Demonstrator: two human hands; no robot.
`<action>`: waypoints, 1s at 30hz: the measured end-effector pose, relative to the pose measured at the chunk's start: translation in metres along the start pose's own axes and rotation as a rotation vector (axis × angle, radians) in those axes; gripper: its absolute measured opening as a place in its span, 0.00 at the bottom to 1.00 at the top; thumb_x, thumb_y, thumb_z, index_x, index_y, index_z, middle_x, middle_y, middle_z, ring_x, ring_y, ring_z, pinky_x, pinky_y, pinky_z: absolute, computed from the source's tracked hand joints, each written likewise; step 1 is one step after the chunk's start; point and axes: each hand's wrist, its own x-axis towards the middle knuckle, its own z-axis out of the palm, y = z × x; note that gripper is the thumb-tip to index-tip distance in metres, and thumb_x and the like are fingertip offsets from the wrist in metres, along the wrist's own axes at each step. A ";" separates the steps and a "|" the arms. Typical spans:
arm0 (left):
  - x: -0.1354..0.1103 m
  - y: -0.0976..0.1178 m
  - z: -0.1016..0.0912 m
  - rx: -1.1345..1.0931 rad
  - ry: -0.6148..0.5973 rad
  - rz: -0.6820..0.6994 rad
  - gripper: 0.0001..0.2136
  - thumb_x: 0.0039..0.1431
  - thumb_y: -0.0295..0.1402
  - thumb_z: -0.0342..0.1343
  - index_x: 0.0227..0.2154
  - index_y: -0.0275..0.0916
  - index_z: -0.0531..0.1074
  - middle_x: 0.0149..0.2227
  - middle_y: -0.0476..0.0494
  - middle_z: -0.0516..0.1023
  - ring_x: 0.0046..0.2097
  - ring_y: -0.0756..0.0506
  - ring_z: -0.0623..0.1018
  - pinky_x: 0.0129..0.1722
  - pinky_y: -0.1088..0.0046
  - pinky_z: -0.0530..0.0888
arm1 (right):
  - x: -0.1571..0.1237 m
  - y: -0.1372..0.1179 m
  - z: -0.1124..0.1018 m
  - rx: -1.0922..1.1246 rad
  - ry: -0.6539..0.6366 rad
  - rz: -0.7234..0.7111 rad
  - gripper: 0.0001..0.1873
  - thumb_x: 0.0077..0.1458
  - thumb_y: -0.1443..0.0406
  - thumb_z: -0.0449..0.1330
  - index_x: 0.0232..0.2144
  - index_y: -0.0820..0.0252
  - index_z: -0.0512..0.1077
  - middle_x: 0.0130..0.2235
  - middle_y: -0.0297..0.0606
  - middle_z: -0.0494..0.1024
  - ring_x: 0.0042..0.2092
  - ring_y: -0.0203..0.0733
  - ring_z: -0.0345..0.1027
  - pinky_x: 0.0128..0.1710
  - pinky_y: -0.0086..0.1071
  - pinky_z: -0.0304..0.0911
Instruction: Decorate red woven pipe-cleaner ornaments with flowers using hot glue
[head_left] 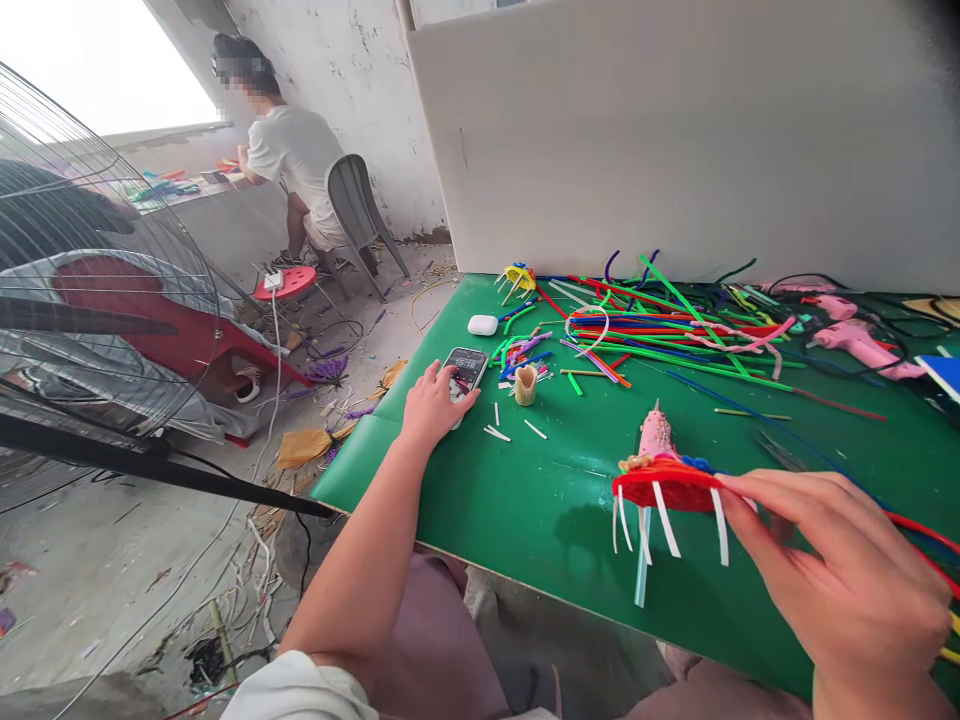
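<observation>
My right hand (847,560) pinches the edge of a red fuzzy disc (664,490) between thumb and fingertips. Several narrow white strips hang from the disc, and blue and tan bits show on its far edge. Behind the disc, partly hidden by it, is a pink glue gun (656,435) with its nozzle pointing away; a pale translucent stick (641,575) shows below. On the left, my left hand (435,405) rests with fingers spread on a phone (469,368) lying on the table, its screen lit.
Pipe cleaners (675,330) in many colours pile along the back of the green table (525,520). Near the phone are a bamboo cup (525,385), a white earbud case (482,325) and a yellow craft piece (517,280). Another pink glue gun (862,340) lies right. A person (296,150) sits beyond.
</observation>
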 end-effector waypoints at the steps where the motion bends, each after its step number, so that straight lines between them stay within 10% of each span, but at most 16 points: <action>1: 0.000 0.000 0.000 0.001 0.000 0.000 0.28 0.52 0.52 0.48 0.52 0.40 0.61 0.59 0.35 0.59 0.56 0.36 0.65 0.53 0.57 0.65 | 0.000 0.000 0.000 0.000 0.006 -0.002 0.13 0.40 0.77 0.66 0.30 0.62 0.72 0.27 0.36 0.76 0.29 0.36 0.69 0.30 0.31 0.66; 30: 0.000 0.002 -0.003 -0.051 0.053 -0.012 0.26 0.53 0.50 0.48 0.52 0.42 0.62 0.58 0.36 0.60 0.56 0.36 0.65 0.52 0.55 0.65 | -0.001 0.000 0.003 0.032 -0.013 0.005 0.15 0.42 0.77 0.64 0.33 0.58 0.73 0.29 0.35 0.76 0.30 0.39 0.71 0.32 0.32 0.67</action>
